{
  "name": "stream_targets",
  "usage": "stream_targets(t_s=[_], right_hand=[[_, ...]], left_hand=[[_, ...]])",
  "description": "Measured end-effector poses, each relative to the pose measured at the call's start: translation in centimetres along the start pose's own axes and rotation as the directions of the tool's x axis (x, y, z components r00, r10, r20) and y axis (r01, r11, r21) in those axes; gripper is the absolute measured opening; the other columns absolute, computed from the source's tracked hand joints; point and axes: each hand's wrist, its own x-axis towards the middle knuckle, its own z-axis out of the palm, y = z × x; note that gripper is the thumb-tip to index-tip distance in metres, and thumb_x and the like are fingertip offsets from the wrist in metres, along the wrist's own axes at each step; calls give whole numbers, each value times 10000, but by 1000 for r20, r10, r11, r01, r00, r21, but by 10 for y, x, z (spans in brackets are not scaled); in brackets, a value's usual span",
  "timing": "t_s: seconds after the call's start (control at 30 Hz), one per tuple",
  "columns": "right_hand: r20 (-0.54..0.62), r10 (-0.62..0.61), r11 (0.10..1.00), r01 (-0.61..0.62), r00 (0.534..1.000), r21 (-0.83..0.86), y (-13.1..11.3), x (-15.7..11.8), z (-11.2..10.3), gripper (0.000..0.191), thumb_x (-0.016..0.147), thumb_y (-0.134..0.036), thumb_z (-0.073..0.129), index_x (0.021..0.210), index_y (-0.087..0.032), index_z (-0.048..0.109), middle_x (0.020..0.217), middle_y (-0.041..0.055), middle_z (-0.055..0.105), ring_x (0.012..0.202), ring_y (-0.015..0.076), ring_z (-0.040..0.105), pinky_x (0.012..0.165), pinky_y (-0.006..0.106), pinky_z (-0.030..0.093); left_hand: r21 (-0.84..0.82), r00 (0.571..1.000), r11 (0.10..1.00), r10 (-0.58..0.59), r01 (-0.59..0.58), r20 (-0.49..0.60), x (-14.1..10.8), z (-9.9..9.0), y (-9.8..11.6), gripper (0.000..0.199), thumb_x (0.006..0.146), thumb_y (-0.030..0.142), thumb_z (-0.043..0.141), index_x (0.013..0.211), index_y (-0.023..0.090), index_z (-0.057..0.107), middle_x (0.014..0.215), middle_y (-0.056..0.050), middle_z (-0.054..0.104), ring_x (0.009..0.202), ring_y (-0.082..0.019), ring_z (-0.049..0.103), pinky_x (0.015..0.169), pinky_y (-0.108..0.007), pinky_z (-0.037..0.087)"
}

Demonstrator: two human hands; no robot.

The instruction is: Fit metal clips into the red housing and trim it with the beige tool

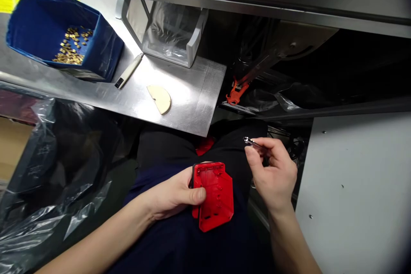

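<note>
Above my lap, my left hand [180,195] grips a red plastic housing [216,197] by its left edge, the thumb pressed on its inner side. The housing's open, hollow side faces the camera, with small posts and holes inside and a dark rim on the left. To the right of it, my right hand [272,171] is closed around a small shiny metal tool [252,142] between thumb and fingers. The tool's tip points left, apart from the housing; the rest of it is hidden in the hand.
A blue bin [107,47] with small brass parts, a pale cutter-like pen [129,71], a cream half-disc [160,99] and a clear-and-grey tray [194,40] stand on the metal table [192,111]. Plastic bagging [48,222] hangs left; a grey panel [359,188] lies right.
</note>
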Motion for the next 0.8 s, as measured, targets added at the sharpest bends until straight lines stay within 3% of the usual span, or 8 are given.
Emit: stream_targets(t_s=[0.07,0.17,0.27,0.4,0.53,0.63,0.8], right_hand=[[2,107,994,-107,994,25,15,8,12,197,938,-370,705,1077,-237,665,892,4,716,720,149,660,657,268,531],[162,198,980,-196,967,-27,30,25,42,222,952,-439,656,1038,-235,651,880,10,716,718,174,670,664,296,521],[248,70,995,-50,966,-86,28,44,81,192,966,-426,619,960,-235,642,936,37,688,844,213,671,764,329,518],[227,-180,971,210,957,-114,12,70,143,185,989,-417,589,1042,-241,607,1046,67,647,1021,248,617,927,358,478],[258,-213,945,266,942,-192,14,86,189,163,982,-391,573,985,-229,581,1032,91,640,1019,284,571,963,405,423],[249,-205,954,250,947,-167,24,87,202,159,973,-387,562,973,-228,566,1040,106,634,1033,301,546,998,442,387],[226,-180,981,192,957,-32,28,88,199,189,947,-416,580,911,-234,545,984,79,637,988,272,573,972,430,430]], left_hand=[[-21,1000,1000,10,-11,-22,-2,-1,1,765,741,480,898,1375,145,630,1360,-209,666,1141,-309,686,984,-387,532],[-43,997,998,47,-50,-63,-6,-4,2,815,733,459,903,1421,149,593,1495,-226,567,1258,-368,633,1033,-433,519],[-99,996,992,71,-77,-62,-13,-9,2,767,751,367,878,1422,136,589,1536,-235,521,1316,-429,587,1036,-476,521],[-228,996,970,87,-82,12,-21,-11,2,798,761,298,833,1485,178,517,1499,-225,557,1240,-453,643,984,-505,545],[-264,997,963,67,-54,37,-25,-13,0,874,791,251,774,1565,220,369,1445,-236,601,1188,-422,687,996,-517,526],[-262,997,963,71,-59,38,-26,-15,-2,875,785,212,750,1563,219,348,1436,-247,604,1187,-415,689,1007,-527,510],[-243,991,963,127,-113,44,-27,-14,-3,790,760,170,763,1486,209,455,1440,-233,602,1213,-423,670,1032,-554,487]])
